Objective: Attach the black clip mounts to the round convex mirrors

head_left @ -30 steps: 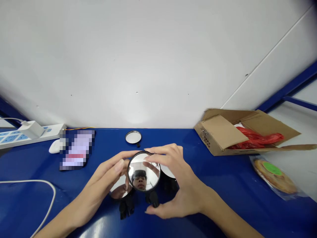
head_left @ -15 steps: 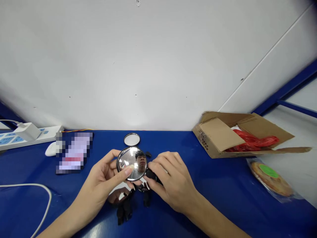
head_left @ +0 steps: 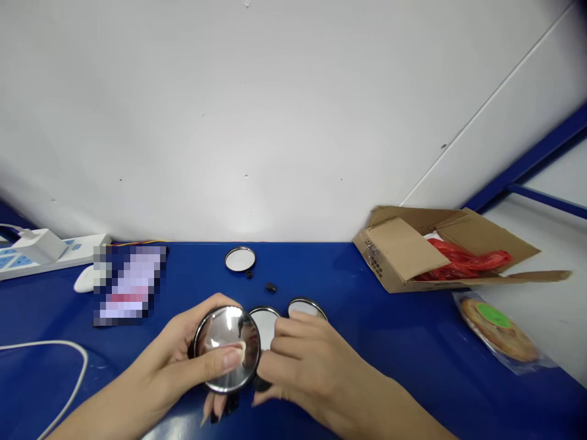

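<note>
My left hand [head_left: 183, 354] grips a round, black-rimmed mirror [head_left: 229, 373], its thumb pressed flat on the reflective face and its other fingers behind. Close to the mirror's right edge, my right hand [head_left: 307, 360] is closed with thumb and fingertips on a black fitting [head_left: 262, 384], mostly hidden. Whether that fitting is joined to the held mirror cannot be seen. A second round mirror [head_left: 265, 319] lies between the hands, and a third [head_left: 305, 307] is partly covered by my right hand. Black parts [head_left: 232, 401] show beneath the held mirror.
Near the wall lie another round mirror [head_left: 240, 259], a tiny black ring [head_left: 249, 274] and a small black piece [head_left: 271, 287]. An open cardboard box [head_left: 408, 250] and a wrapped round item [head_left: 499, 330] are right; a phone [head_left: 131, 284], white mouse [head_left: 87, 279] and power strip [head_left: 82, 250] left.
The mirror in my left hand is lower and nearer. My right hand has also come lower. One mirror now shows beside my right hand, and the one at lower left no longer lies there.
</note>
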The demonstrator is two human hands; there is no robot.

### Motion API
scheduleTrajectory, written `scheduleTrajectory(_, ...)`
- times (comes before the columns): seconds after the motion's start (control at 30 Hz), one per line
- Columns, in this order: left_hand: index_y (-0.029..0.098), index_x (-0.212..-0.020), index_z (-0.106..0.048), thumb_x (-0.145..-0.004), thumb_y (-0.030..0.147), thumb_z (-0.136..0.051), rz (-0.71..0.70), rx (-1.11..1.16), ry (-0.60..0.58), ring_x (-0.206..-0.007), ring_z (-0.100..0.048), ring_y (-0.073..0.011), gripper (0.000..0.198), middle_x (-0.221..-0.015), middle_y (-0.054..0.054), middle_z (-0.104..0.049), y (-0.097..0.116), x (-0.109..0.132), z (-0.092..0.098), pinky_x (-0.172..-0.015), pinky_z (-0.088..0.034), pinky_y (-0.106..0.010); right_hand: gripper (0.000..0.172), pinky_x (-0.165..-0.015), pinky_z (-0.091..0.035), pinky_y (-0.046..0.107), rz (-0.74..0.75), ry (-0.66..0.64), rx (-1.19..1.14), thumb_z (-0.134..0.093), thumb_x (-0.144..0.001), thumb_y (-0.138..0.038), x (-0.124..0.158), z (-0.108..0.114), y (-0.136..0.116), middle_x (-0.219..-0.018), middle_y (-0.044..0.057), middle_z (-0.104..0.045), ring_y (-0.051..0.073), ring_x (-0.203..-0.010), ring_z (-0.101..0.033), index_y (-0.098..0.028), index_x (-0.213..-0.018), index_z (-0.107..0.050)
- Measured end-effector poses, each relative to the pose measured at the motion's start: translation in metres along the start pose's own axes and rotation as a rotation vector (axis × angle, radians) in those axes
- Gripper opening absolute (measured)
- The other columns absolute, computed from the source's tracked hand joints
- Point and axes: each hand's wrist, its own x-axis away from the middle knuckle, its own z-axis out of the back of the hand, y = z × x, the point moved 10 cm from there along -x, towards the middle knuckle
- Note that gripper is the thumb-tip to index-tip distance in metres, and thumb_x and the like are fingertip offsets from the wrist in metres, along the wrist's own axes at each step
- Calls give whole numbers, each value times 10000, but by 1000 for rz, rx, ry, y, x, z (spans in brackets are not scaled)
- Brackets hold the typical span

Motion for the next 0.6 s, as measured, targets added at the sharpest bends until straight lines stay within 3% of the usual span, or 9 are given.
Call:
scheduleTrajectory(0.13,242,-1138,-728,-987,487,-873,91,10,-157,-621,-614,-106,322,-833,16,-683,-5,8,-7,-584,-509,-192,499,-762,-448,335,14,-100,-300,-417,-1242,-534,-2,1,-9,-862,-5,-759,179,-807,-597,-241,-979,-723)
scheduleTrajectory(0.2,248,-1141,-762,-937,471,-921,83,13,-153,-663,-591,-101,341,-843,20,-668,-4,10,-7,-623,-505,-185,563,-800,-497,314,14,-114,-499,-353,-1244,-580,-3,8,-10,-891,12,-767,184,-835,-628,-249,-1046,-764)
scheduleTrajectory(0.27,259,-1197,-771,-928,482,-927,59,13,-112,-657,-608,-115,382,-844,4,-708,-5,8,-4,-623,-527,-201,484,-852,-527,307,-40,-72,-613,-456,-1226,-577,-3,19,-2,-954,19,-782,184,-893,-672,-246,-1110,-789)
scheduleTrajectory(0.37,267,-1303,-729,-984,494,-866,-21,-7,98,-541,-657,-171,415,-726,-21,-754,-4,-3,19,-498,-543,-238,285,-865,-529,315,-339,139,-575,-591,-1200,-470,5,36,41,-1041,5,-776,178,-925,-692,-288,-1234,-807)
scheduleTrajectory(0.47,253,-1243,-741,-958,432,-899,-145,-15,384,-521,-688,-200,372,-689,-15,-748,3,-8,52,-492,-583,-265,265,-750,-509,328,-670,326,-439,-614,-1173,-448,29,40,90,-992,-4,-717,178,-799,-639,-356,-1337,-802)
scheduleTrajectory(0.6,217,-1096,-774,-929,453,-940,-165,81,506,-674,-713,-180,333,-885,-31,-750,6,-7,67,-574,-617,-237,300,-854,-527,395,-779,344,-217,-624,-1131,-437,43,31,129,-991,31,-708,229,-870,-651,-310,-1316,-823)
